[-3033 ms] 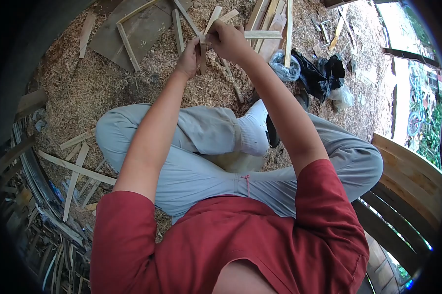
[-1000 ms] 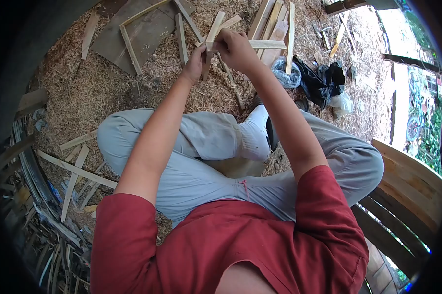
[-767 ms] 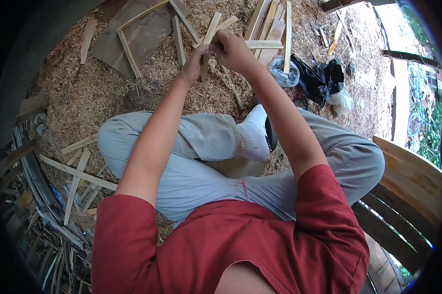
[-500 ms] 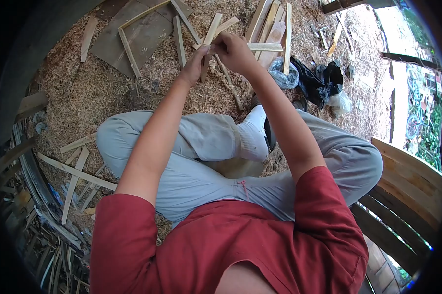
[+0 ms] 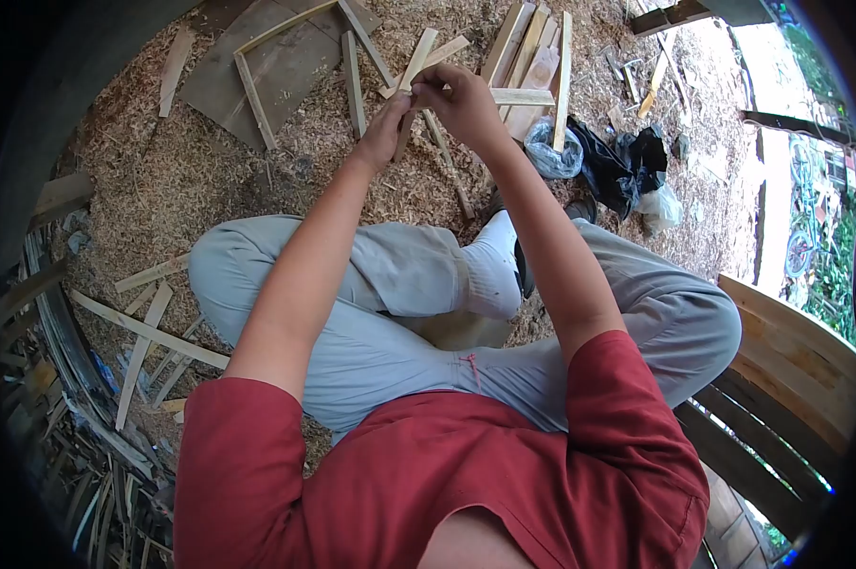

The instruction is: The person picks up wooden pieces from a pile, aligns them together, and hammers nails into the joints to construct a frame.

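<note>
Both of my hands meet over the sawdust at the top middle of the head view. My left hand (image 5: 382, 133) is closed round a pale wooden strip (image 5: 419, 57) where it crosses other strips. Right against it, my right hand (image 5: 463, 106) has its fingers pinched together at the crossing; whatever lies between the fingertips is too small or hidden to make out. A second strip (image 5: 451, 47) slants away behind the fingers. From beyond my right hand a further strip (image 5: 524, 97) sticks out to the right.
A wooden frame (image 5: 253, 100) lies on a grey board (image 5: 210, 87) at the upper left. Boards (image 5: 506, 43), a clear plastic bag (image 5: 553, 152), a black bag (image 5: 610, 171) and a hammer (image 5: 614, 64) lie to the right. Loose strips (image 5: 145, 353) are left of my knee.
The view has shifted slightly, so the floor items sit a little lower and further right. Both hands stay together at the crossed strips, with only a slight shift of the right fingers.
</note>
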Tool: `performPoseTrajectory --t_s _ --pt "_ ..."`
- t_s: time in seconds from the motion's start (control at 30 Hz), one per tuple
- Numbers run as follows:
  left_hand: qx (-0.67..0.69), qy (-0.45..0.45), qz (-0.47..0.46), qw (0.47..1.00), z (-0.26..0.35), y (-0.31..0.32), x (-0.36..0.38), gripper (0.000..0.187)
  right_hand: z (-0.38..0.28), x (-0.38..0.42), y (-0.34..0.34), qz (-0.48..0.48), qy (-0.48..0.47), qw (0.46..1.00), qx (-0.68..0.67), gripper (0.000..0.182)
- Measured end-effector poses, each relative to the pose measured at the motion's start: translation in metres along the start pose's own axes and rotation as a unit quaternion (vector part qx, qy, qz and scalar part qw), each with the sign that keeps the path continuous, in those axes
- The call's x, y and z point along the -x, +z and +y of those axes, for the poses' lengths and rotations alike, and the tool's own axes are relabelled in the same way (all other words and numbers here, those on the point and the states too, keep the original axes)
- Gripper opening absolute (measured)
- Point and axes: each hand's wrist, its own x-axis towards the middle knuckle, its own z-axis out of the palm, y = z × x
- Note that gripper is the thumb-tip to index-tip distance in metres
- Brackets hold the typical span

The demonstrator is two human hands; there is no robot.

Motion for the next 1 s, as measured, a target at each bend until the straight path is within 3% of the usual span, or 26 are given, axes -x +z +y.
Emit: performPoseTrajectory --t_s 0.07,0.17,0.5,0.6,0.67,0.7,0.77,1.0 --pt "-0.009 0.016 -0.001 1.000 0.004 0.003 0.002 0.061 0.000 -0.002 0.000 0.014 -0.079 0.992 0.098 0.019" --pt "-0.009 0.013 -0.004 1.000 0.002 0.002 0.001 0.062 -0.001 -0.002 0.002 0.032 -0.142 0.982 0.123 0.016" --pt "-0.008 0.027 0.008 1.000 0.020 0.014 0.010 0.057 0.015 -0.006 0.009 0.031 -0.145 0.981 0.127 0.014" --pt "-0.054 0.074 -0.021 0.996 0.018 0.010 0.007 0.040 0.009 -0.007 0.009 0.058 -0.194 0.966 0.160 0.012" --pt "-0.013 0.131 0.035 0.991 0.017 0.016 0.005 0.018 0.005 -0.006 0.010 0.061 -0.179 0.969 0.159 0.011" --pt "-0.013 0.131 0.034 0.991 0.021 0.021 0.007 0.018 0.006 -0.007 0.011 0.062 -0.179 0.969 0.159 0.011" --pt "0.104 0.120 0.030 0.987 0.029 0.030 0.010 0.010 0.007 -0.009 0.012 0.062 -0.172 0.972 0.151 0.012" --pt "0.027 0.135 0.020 0.990 0.025 0.020 0.006 0.017 0.010 -0.011 0.018 0.065 -0.133 0.982 0.119 0.012"
